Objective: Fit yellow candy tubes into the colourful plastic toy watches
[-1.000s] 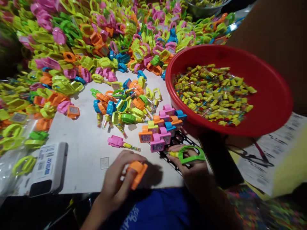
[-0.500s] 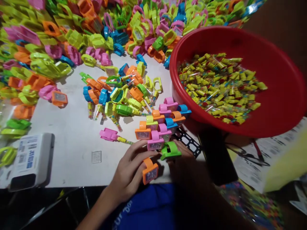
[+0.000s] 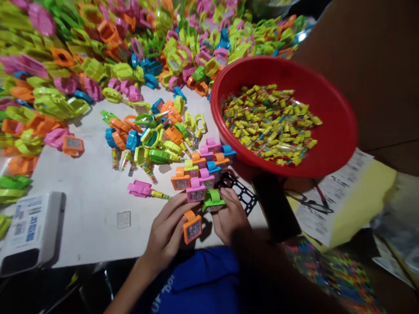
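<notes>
My left hand (image 3: 166,226) is closed at the near edge of the white table, with an orange toy watch (image 3: 192,226) held at its thumb side. A green toy watch (image 3: 213,200) sits between both hands, and the fingers of my right hand (image 3: 231,216) are closed on it. Just beyond my fingertips stands a cluster of toy watches, among them a pink one (image 3: 195,190), an orange one (image 3: 180,179) and a blue one (image 3: 214,168). A pink watch with a candy tube (image 3: 139,188) lies left of them.
A red basin (image 3: 337,131) of small yellow-wrapped candy tubes stands at the right. Toy watches are heaped along the back and left. A white box (image 3: 29,226), a clear square (image 3: 124,219), a dark phone (image 3: 276,209), a black lattice strip (image 3: 244,194) and papers lie around.
The view has shifted, so the basin appears further left and more of the right side shows. My right hand now shows more clearly beside the green watch.
</notes>
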Demonstrator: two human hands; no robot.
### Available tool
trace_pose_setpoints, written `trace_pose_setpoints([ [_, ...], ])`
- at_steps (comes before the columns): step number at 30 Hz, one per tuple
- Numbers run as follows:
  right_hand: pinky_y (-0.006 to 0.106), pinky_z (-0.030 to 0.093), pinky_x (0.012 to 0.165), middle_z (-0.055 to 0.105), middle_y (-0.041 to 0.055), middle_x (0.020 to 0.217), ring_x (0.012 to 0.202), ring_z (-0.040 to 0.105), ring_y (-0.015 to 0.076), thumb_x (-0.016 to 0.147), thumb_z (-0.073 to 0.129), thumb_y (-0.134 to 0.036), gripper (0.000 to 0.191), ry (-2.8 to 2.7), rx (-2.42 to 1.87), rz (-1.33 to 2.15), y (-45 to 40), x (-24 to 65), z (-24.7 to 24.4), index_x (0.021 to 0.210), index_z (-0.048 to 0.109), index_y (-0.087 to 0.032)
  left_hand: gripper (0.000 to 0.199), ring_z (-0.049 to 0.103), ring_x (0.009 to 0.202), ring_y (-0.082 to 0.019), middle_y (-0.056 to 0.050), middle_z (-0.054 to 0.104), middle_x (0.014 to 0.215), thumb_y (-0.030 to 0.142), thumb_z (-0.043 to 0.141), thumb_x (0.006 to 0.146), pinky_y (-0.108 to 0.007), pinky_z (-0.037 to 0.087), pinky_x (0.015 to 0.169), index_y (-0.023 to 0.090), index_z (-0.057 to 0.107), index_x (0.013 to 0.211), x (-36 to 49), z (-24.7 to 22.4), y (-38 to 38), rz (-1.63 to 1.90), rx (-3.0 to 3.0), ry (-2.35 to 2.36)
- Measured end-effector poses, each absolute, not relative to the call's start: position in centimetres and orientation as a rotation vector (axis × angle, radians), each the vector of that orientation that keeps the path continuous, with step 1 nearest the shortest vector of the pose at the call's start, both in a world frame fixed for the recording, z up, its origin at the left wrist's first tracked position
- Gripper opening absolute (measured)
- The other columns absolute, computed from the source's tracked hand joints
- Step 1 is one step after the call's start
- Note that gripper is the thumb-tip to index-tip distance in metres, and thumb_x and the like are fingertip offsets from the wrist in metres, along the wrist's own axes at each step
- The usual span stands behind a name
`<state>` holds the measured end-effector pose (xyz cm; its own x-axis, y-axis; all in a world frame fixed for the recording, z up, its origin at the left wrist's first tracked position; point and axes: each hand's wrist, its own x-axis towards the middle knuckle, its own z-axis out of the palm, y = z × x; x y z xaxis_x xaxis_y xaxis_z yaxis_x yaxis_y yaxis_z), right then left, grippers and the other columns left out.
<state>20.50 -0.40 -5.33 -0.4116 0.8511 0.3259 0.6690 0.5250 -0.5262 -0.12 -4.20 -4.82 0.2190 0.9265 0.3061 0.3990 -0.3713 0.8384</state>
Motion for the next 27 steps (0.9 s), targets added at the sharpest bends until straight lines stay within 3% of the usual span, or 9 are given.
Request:
trace_pose_setpoints([
  [4, 0.051, 0.054, 0.102, 0.073, 0.0094, 0.097, 0.097, 0.063, 0.0305, 0.084, 0.053, 0.002, 0.034, -2.197, -1.232, 0.483, -0.6, 20.8, -4.4, 0.104, 0.067, -0.021, 0.045, 0.064, 0.135, -0.017, -0.002, 0.064, 0.148, 0.017, 0.050, 0.109, -0.026, 0.052, 0.115, 0.036, 0.065, 0.147, -0.4, -5.1, -4.4, 1.098, 1.929, 1.285],
  [9, 0.042, 0.054, 0.107, 0.071, 0.0122, 0.127, 0.125, 0.062, 0.0259, 0.100, 0.048, -0.001, 0.038, -1.918, -1.349, 0.492, -3.8, 21.8, -3.5, 0.131, 0.058, -0.020, 0.043, 0.063, 0.109, -0.018, -0.006, 0.058, 0.119, 0.021, 0.046, 0.111, -0.026, 0.058, 0.092, 0.035, 0.067, 0.147, -1.1, -4.1, -6.0, 1.177, 2.037, 1.390],
  [12, 0.033, 0.054, 0.102, 0.069, 0.0064, 0.124, 0.117, 0.066, 0.0200, 0.104, 0.050, -0.008, 0.034, -1.826, -1.346, 0.666, -6.7, 22.3, -2.5, 0.131, 0.058, -0.027, 0.044, 0.060, 0.094, -0.017, -0.005, 0.055, 0.106, 0.021, 0.046, 0.112, -0.024, 0.057, 0.078, 0.031, 0.062, 0.153, -0.3, -2.3, -6.8, 1.217, 2.095, 1.258],
  [15, 0.028, 0.055, 0.102, 0.071, 0.0042, 0.126, 0.118, 0.069, 0.0199, 0.097, 0.058, -0.013, 0.041, -1.857, -1.183, 0.937, -8.7, 22.2, -1.8, 0.134, 0.058, -0.030, 0.044, 0.059, 0.092, -0.016, -0.005, 0.054, 0.107, 0.020, 0.049, 0.112, -0.024, 0.056, 0.074, 0.026, 0.061, 0.154, 1.7, -0.6, -6.8, 1.257, 2.118, 1.103],
  [20, 0.022, 0.057, 0.096, 0.075, 0.0002, 0.115, 0.107, 0.073, 0.0142, 0.089, 0.054, 0.001, 0.047, -1.703, -1.095, 1.152, -8.2, 23.5, -2.0, 0.124, 0.060, -0.031, 0.044, 0.060, 0.098, -0.016, -0.007, 0.055, 0.112, 0.015, 0.049, 0.111, -0.025, 0.058, 0.082, 0.021, 0.060, 0.153, 3.9, -1.3, -7.3, 1.252, 2.110, 1.099],
  [23, 0.023, 0.058, 0.084, 0.077, -0.0006, 0.109, 0.097, 0.075, 0.0154, 0.090, 0.061, -0.003, 0.040, -1.552, -1.191, 1.125, -6.6, 25.3, -2.3, 0.119, 0.065, -0.031, 0.034, 0.063, 0.103, -0.016, -0.006, 0.060, 0.116, 0.016, 0.053, 0.109, -0.024, 0.057, 0.090, 0.025, 0.065, 0.139, 4.0, -3.0, -7.4, 1.267, 1.803, 1.411],
  [27, 0.026, 0.062, 0.073, 0.079, 0.0063, 0.114, 0.093, 0.079, 0.0193, 0.097, 0.064, -0.013, 0.023, -1.381, -1.384, 1.194, -4.0, 26.2, -2.9, 0.115, 0.073, -0.026, 0.025, 0.069, 0.096, -0.017, -0.004, 0.069, 0.116, 0.027, 0.063, 0.107, -0.025, 0.059, 0.083, 0.026, 0.064, 0.132, 4.3, -4.7, -6.4, 1.103, 1.489, 1.586],
])
